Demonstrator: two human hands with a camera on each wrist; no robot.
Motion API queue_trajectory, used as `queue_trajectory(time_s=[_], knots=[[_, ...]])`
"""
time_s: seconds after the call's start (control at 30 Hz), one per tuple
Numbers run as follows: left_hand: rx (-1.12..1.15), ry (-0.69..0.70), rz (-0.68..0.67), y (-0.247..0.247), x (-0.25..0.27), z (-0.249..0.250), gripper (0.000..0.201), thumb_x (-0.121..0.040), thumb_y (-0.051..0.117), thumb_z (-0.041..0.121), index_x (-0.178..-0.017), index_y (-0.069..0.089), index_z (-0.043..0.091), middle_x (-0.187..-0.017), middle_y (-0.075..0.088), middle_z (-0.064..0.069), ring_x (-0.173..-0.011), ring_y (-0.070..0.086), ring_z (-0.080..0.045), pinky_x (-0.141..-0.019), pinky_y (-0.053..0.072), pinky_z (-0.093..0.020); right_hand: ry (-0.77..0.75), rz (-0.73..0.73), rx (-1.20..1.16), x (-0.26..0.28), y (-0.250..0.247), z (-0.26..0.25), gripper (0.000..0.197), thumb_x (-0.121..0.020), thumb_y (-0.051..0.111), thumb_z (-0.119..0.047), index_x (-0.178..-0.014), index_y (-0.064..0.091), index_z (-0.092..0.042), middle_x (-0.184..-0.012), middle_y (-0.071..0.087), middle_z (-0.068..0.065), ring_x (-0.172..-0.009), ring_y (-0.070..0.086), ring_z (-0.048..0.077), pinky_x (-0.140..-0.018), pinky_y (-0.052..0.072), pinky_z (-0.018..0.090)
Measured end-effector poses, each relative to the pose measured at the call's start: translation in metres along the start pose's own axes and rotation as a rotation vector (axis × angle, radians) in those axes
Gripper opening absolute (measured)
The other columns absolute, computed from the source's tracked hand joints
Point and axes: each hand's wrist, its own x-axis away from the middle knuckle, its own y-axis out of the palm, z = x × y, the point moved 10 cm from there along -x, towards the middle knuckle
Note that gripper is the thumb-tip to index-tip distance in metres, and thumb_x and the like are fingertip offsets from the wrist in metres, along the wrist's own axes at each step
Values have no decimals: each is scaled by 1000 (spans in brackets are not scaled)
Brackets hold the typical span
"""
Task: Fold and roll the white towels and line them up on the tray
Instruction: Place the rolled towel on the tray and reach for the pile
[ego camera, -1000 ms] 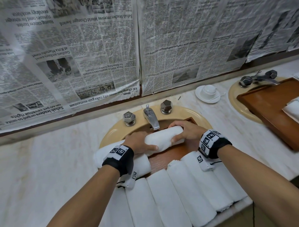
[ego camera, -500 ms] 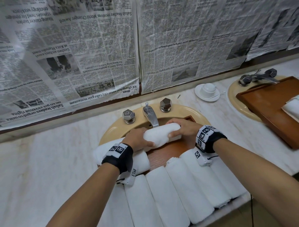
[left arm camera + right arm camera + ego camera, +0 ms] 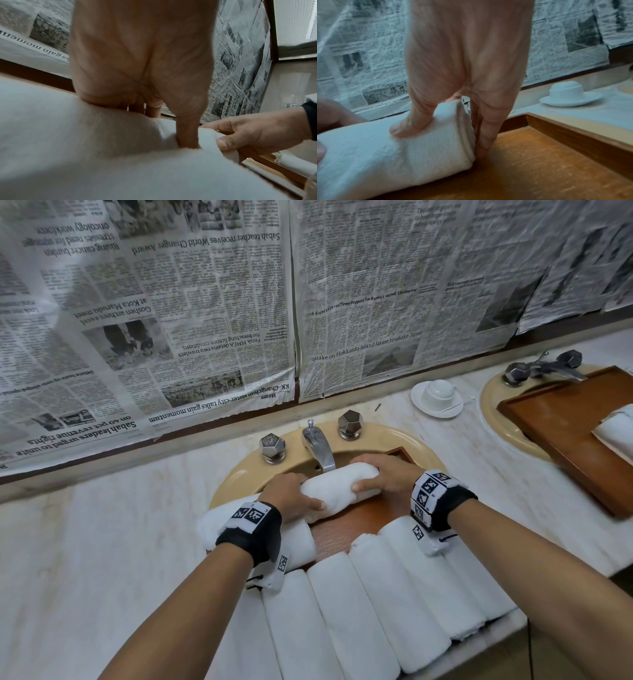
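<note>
- The rolled white towel (image 3: 337, 486) lay crosswise at the far end of the wooden tray (image 3: 346, 527), just below the faucet (image 3: 318, 445).
- The left hand (image 3: 289, 496) gripped the roll's left end, its thumb (image 3: 187, 134) dug into the cloth and the fingers curled over the top.
- The right hand (image 3: 387, 475) held the right end, its thumb (image 3: 410, 124) pressed on top and the fingers (image 3: 485, 136) down against the end face, their tips on the tray floor.
- A row of rolled towels (image 3: 376, 607) lay side by side across the near part of the tray, with one more roll (image 3: 298, 537) under the left wrist.
- The tray sat over a beige sink (image 3: 416, 441) in the marble bench (image 3: 102, 542).
- An upturned cup on a saucer (image 3: 436, 397) stood on the bench to the right, near a second tray (image 3: 565, 426).
</note>
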Motion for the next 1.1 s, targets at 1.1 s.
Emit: queue_trajectory(time_s=[1.1], knots=[[-211,20,127,0,6,-2,55,-76,69,26,-129,53,31,-119,59,2,-115,54,-23,-102,39,-45,48,28,266,-3,5,-1,91,-75,82,-22,-152,33,-24,-151,34,0,-138,35,25,-116,31,44]])
